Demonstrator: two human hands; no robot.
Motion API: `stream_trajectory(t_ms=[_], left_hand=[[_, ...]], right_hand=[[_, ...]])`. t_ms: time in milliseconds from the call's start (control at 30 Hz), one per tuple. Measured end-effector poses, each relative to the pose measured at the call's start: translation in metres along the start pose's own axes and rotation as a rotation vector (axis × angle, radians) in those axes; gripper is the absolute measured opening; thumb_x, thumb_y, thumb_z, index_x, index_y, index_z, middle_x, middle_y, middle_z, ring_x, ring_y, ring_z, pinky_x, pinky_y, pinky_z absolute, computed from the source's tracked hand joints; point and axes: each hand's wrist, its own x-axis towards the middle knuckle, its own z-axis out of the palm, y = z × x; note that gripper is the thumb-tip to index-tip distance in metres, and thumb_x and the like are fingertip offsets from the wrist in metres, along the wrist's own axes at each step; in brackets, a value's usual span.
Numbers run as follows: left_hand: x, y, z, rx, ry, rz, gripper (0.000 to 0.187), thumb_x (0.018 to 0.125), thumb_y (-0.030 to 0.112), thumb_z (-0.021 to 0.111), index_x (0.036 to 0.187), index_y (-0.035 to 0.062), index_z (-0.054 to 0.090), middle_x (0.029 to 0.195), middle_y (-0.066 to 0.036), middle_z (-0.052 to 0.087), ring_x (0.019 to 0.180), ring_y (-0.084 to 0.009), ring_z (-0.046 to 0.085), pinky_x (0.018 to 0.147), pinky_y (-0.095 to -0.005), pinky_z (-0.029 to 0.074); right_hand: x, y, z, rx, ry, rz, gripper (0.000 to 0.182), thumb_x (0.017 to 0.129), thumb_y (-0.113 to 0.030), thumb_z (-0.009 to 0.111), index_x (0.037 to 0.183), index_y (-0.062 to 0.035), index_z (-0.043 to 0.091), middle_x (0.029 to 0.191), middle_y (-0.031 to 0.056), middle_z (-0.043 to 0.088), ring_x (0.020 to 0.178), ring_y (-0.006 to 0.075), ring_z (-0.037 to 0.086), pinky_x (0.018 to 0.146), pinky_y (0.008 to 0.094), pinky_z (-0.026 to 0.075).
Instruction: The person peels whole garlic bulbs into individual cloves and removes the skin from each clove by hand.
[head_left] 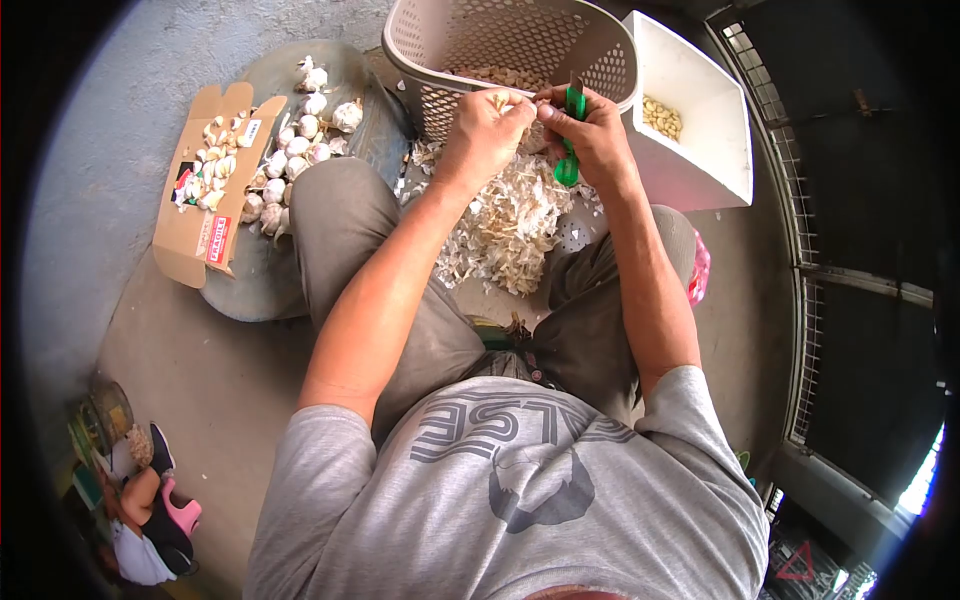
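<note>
My left hand [487, 135] is closed in a pinch near the front edge of the perforated basket [460, 95], with a small pale piece, perhaps a garlic clove, at its fingertips. Close beside it, nearly touching, my right hand [593, 135] holds a green-handled cutter [568, 165] against its palm and fingers, thumb toward the left hand. Below both hands lies a heap of papery garlic skins [510, 230]. Whole garlic bulbs [297, 147] sit on a round grey surface [265, 290] to the left, next to loose cloves [213, 165] on a cardboard piece [187, 240].
At the right of the basket stands a white foam box [700, 165] with peeled cloves [661, 119] inside. A dark metal mesh frame [805, 230] runs along the right side. Another person [145, 510] sits at the lower left. A red patterned item [699, 268] lies beside my right knee.
</note>
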Motion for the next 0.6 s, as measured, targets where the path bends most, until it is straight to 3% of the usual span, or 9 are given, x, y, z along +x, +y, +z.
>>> stream_trajectory(t_ms=[67, 167, 267, 400, 600], left_hand=[[0.001, 0.000, -0.001, 0.050, 0.002, 0.037, 0.025, 0.094, 0.021, 0.065, 0.092, -0.0026, 0.074, 0.064, -0.001, 0.062, 0.059, -0.0058, 0.050, 0.054, -0.0291, 0.043], [-0.001, 0.008, -0.005, 0.062, -0.005, -0.005, 0.020, 0.094, 0.017, 0.068, 0.094, -0.0014, 0.075, 0.069, 0.006, 0.059, 0.062, -0.0010, 0.047, 0.054, -0.0222, 0.037], [-0.002, 0.008, -0.003, 0.101, -0.020, 0.030, 0.021, 0.095, 0.018, 0.068, 0.096, -0.0017, 0.075, 0.070, 0.005, 0.061, 0.065, -0.0014, 0.049, 0.056, -0.0232, 0.040], [-0.004, 0.009, -0.002, 0.180, -0.030, 0.104, 0.023, 0.094, 0.017, 0.066, 0.099, -0.0047, 0.073, 0.074, -0.004, 0.068, 0.068, -0.0070, 0.057, 0.063, -0.0276, 0.049], [-0.004, 0.009, -0.005, 0.362, -0.035, 0.224, 0.021, 0.092, 0.014, 0.065, 0.098, -0.0050, 0.071, 0.072, -0.010, 0.066, 0.066, -0.0091, 0.058, 0.063, -0.0293, 0.049]], right_hand=[[-0.001, -0.003, 0.000, -0.041, -0.004, 0.017, 0.016, 0.094, -0.012, 0.074, 0.104, -0.0008, 0.070, 0.075, 0.0017, 0.067, 0.061, 0.0074, 0.059, 0.054, 0.0236, 0.048], [-0.005, -0.013, 0.004, -0.091, -0.003, 0.044, 0.015, 0.091, -0.009, 0.074, 0.103, -0.0014, 0.070, 0.074, 0.0013, 0.067, 0.061, 0.0065, 0.058, 0.053, 0.0232, 0.047], [-0.004, -0.012, 0.004, -0.188, 0.002, 0.031, 0.015, 0.090, -0.008, 0.072, 0.103, -0.0016, 0.071, 0.073, 0.0011, 0.066, 0.060, 0.0059, 0.057, 0.053, 0.0229, 0.046], [-0.003, -0.011, 0.001, -0.301, -0.010, -0.013, 0.014, 0.090, -0.008, 0.071, 0.103, -0.0014, 0.072, 0.070, 0.0011, 0.066, 0.058, 0.0054, 0.056, 0.051, 0.0227, 0.045], [-0.008, -0.020, 0.000, -0.298, -0.010, 0.033, 0.017, 0.092, -0.011, 0.073, 0.106, -0.0012, 0.073, 0.071, 0.0015, 0.067, 0.060, 0.0042, 0.059, 0.049, 0.0210, 0.043]])
